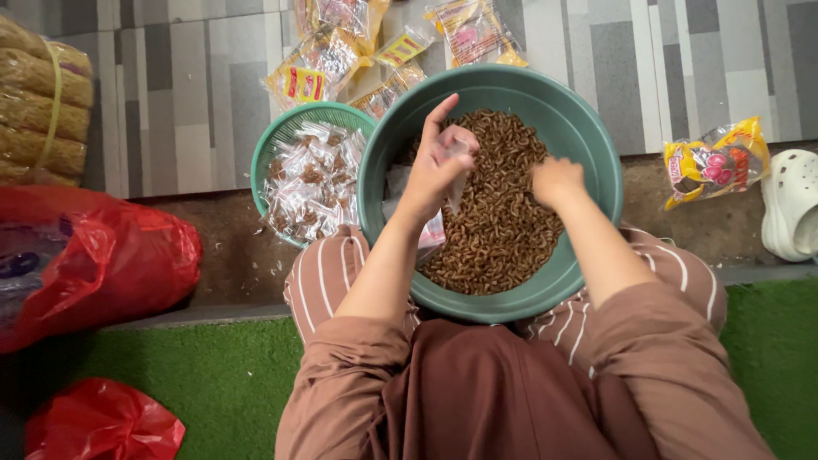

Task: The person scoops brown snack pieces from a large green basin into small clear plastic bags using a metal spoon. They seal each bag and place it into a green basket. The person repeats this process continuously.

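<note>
Head view: I see a big green basin (588, 128) on my lap, holding brown curled snacks (503, 213).
Left hand (439, 162): pinching a small clear bag (456, 175) over the basin.
Right hand (555, 181): curled down into the snacks; grip hidden, I cannot tell.
Small green basket (281, 132): just left, full of filled packets (311, 183).
Cut off: white clog (791, 204), red bags (94, 255).

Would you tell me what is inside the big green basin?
The basin holds brown curly snacks. The right hand digs into them; the left hand holds a clear bag above. The bottom is covered.
</note>
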